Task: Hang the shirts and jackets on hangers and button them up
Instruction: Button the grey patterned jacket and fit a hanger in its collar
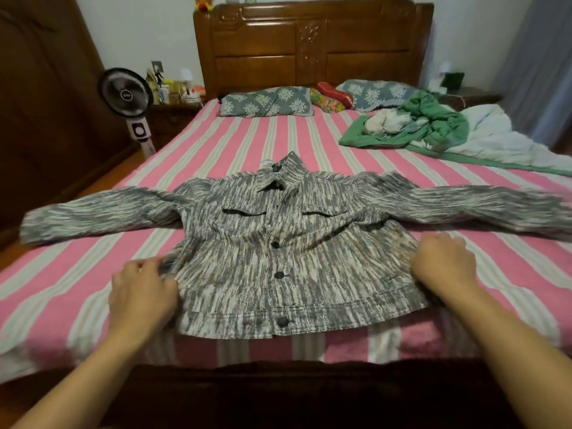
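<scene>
A grey-and-white patterned jacket (247, 243) lies flat, front up, on the pink striped bed (93, 274), sleeves spread out to both sides. Its front is closed, with dark buttons showing down the middle. A thin hanger hook (268, 164) pokes out beside the collar. My left hand (142, 292) grips the jacket's lower left side edge, fingers curled into the fabric. My right hand (442, 264) is at the lower right side edge with fingers curled down on the cloth; the fingertips are blurred.
A green garment and pale bedding (433, 125) are heaped at the far right of the bed. Two patterned pillows (266, 102) lie against the wooden headboard. A standing fan (125, 94) and a cluttered nightstand are at the left. The dark footboard (278, 391) runs just under my arms.
</scene>
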{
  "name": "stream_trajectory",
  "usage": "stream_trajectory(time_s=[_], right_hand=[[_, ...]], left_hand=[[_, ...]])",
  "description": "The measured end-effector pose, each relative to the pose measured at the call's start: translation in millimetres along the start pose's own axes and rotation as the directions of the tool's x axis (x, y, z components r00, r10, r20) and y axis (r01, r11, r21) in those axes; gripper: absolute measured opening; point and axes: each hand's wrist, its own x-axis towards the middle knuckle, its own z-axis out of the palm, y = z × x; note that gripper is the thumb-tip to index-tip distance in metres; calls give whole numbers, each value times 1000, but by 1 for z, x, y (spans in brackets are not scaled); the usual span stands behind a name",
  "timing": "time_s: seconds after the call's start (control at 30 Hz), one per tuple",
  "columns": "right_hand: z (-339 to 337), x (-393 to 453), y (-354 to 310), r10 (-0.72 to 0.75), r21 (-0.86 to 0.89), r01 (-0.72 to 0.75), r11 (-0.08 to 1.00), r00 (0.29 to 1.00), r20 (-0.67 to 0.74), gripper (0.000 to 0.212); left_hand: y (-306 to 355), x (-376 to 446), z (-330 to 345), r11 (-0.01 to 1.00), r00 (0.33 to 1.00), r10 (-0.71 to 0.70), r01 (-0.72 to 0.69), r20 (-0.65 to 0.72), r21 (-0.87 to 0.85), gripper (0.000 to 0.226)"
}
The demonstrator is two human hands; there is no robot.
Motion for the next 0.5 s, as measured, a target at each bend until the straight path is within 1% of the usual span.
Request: stream_trajectory(time_s=[0.03, 0.07, 0.1, 0.13, 0.17, 0.2, 0.27, 0.3, 0.33, 0.37, 0.4, 0.5], right_hand=[[2, 3, 12, 50, 65, -56, 996, 996, 77, 29], [4, 5, 19, 61, 133, -84, 988, 983, 172, 29], [6, 6, 23, 35, 215, -91, 972, 967, 251, 30], [8, 8, 26, -13, 303, -81, 950, 955, 295, 30], [7, 9, 30, -67, 390, -66, 918, 946, 318, 30], [4, 9, 34, -115, 469, -65, 881, 932, 345, 28], [-4, 6, 46, -174, 606, -122, 786, 897, 406, 25], [-10, 3, 50, -181, 671, -178, 720, 885, 429, 25], [-20, -3, 50, -176, 742, -255, 620, 876, 449, 27], [-30, -6, 48, -158, 800, -321, 506, 878, 452, 27], [-42, -8, 44, -113, 840, -354, 411, 895, 433, 24], [-78, -10, 28, 45, 912, -350, 214, 936, 348, 14]], left_hand=[[-14, 4, -1, 990, 993, -106, 101, 52, 100, 44], [-22, 9, -1, 970, 970, -208, 189, 124, 153, 48], [-26, 13, 0, 960, 945, -256, 224, 205, 168, 49], [-23, 16, -3, 961, 929, -265, 233, 259, 148, 45], [-19, 21, -3, 968, 927, -251, 239, 277, 79, 37], [-15, 27, -4, 962, 926, -254, 273, 280, -29, 32], [-7, 35, -10, 920, 921, -289, 342, 260, -192, 32], [-4, 37, -17, 906, 924, -286, 347, 254, -241, 35], [-1, 38, -25, 888, 924, -290, 357, 250, -289, 38], [3, 40, -36, 865, 921, -294, 370, 257, -338, 40], [8, 43, -50, 826, 914, -290, 388, 283, -409, 41], [10, 55, -106, 644, 875, -214, 461, 435, -611, 35]])
